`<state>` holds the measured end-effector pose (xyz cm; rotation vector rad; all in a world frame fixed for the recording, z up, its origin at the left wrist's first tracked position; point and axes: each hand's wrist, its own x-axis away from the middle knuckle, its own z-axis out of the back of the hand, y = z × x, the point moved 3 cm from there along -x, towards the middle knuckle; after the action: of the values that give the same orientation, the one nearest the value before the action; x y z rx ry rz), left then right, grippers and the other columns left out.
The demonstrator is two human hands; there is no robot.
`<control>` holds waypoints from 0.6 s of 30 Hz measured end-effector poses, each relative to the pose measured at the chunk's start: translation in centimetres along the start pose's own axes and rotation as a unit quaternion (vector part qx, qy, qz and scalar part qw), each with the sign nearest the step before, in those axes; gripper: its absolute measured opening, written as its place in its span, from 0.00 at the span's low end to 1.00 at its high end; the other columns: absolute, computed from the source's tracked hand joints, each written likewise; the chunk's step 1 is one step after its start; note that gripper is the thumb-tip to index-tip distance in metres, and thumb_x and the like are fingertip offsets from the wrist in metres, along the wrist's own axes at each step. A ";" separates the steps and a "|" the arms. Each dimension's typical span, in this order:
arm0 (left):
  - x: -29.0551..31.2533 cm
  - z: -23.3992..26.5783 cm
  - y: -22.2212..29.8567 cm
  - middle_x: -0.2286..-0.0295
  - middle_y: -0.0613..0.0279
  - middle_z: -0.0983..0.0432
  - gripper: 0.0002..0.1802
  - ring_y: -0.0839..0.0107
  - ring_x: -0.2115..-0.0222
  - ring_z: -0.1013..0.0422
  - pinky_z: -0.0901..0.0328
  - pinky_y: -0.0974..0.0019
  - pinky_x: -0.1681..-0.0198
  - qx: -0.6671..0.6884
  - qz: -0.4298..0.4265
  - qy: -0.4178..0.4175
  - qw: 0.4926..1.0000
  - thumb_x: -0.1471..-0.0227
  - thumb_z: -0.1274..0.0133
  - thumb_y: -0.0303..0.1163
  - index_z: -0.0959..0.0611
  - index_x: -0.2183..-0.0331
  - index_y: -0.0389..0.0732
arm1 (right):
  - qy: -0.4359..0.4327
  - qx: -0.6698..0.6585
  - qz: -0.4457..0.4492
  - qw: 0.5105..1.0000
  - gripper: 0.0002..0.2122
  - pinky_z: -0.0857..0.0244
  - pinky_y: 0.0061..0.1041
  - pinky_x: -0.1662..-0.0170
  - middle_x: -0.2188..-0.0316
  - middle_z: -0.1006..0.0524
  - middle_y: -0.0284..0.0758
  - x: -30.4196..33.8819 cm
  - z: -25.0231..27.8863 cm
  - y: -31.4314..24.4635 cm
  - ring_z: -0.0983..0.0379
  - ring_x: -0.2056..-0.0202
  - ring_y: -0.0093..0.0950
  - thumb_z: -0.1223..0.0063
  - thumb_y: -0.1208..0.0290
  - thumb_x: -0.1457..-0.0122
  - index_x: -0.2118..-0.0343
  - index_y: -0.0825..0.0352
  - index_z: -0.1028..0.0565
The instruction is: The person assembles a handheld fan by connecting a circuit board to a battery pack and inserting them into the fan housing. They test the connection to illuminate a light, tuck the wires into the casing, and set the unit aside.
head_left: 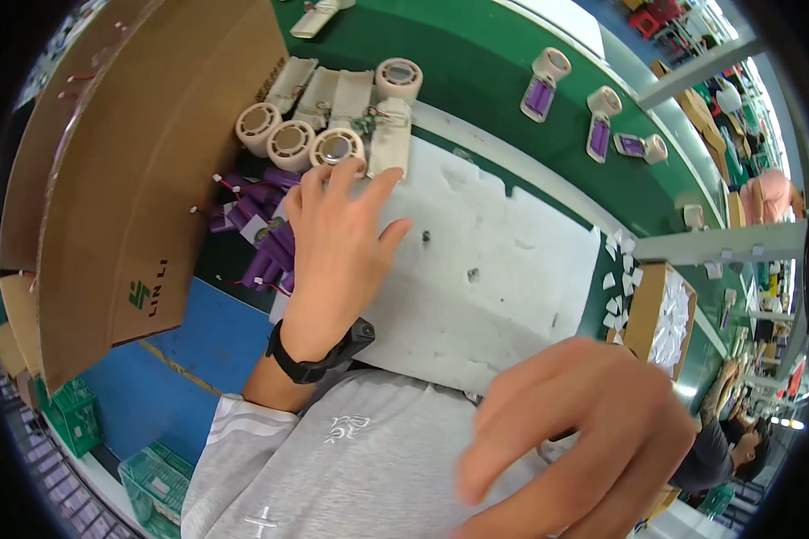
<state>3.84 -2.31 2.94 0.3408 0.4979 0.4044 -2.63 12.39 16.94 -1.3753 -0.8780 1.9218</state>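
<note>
My left hand (340, 235) reaches out with its fingers spread. Its fingertips are at the near edge of a round cream fan head (337, 147) and a flat cream shell (390, 139); whether they touch is hard to tell. Beside that wrist lie purple battery cells (274, 242) with thin wires and white plugs. Close to the camera, somewhat blurred, my right hand (589, 431) is raised with its fingers curled inward. Anything between those fingers is hidden. More cream housings, such as a fan head (398, 81), stand in rows beyond my left hand.
A tall cardboard box (153, 180) walls off the left side. A white sheet (476, 260) covers the bench in front of me. On the green belt (476, 63) lie assemblies with purple cells (539, 94). At right stand white scraps, an open carton (661, 314) and a metal post.
</note>
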 end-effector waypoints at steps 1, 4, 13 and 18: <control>0.0 0.4 -0.4 0.57 0.54 0.30 0.23 0.52 0.56 0.36 0.39 0.51 0.54 -0.015 0.014 0.003 1.000 0.61 0.37 0.27 0.21 0.57 0.45 | 0.033 -0.017 0.056 0.998 0.07 0.32 0.23 0.70 0.68 0.22 0.41 0.2 0.7 0.9 0.25 0.68 0.33 0.49 0.75 0.43 0.69 0.72 0.22; -0.5 0.4 -0.8 0.58 0.55 0.30 0.23 0.54 0.59 0.35 0.38 0.54 0.57 0.048 0.011 -0.005 0.999 0.62 0.38 0.23 0.21 0.58 0.42 | 0.260 0.175 -0.088 0.946 0.08 0.35 0.22 0.73 0.72 0.23 0.39 2.1 2.3 2.5 0.27 0.72 0.28 0.53 0.75 0.42 0.69 0.73 0.24; 0.3 -0.8 -2.5 0.63 0.54 0.31 0.20 0.55 0.64 0.33 0.36 0.57 0.61 0.066 0.051 -0.015 0.996 0.61 0.42 0.18 0.22 0.61 0.37 | 0.272 0.255 -0.458 0.807 0.13 0.35 0.21 0.73 0.73 0.22 0.33 5.1 8.9 19.8 0.27 0.74 0.20 0.49 0.71 0.45 0.57 0.70 0.26; 0.3 -2.1 -4.4 0.64 0.53 0.30 0.18 0.54 0.65 0.33 0.35 0.56 0.61 0.055 0.039 -0.049 0.997 0.60 0.43 0.19 0.23 0.61 0.36 | 0.289 0.405 -0.355 0.791 0.15 0.33 0.26 0.70 0.75 0.22 0.38 2.2 13.0 20.6 0.25 0.74 0.26 0.46 0.70 0.47 0.58 0.70 0.26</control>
<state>4.26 -5.55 -0.72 0.4846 0.4121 0.4350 -17.72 -0.18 2.41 -0.8115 -0.1382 0.9635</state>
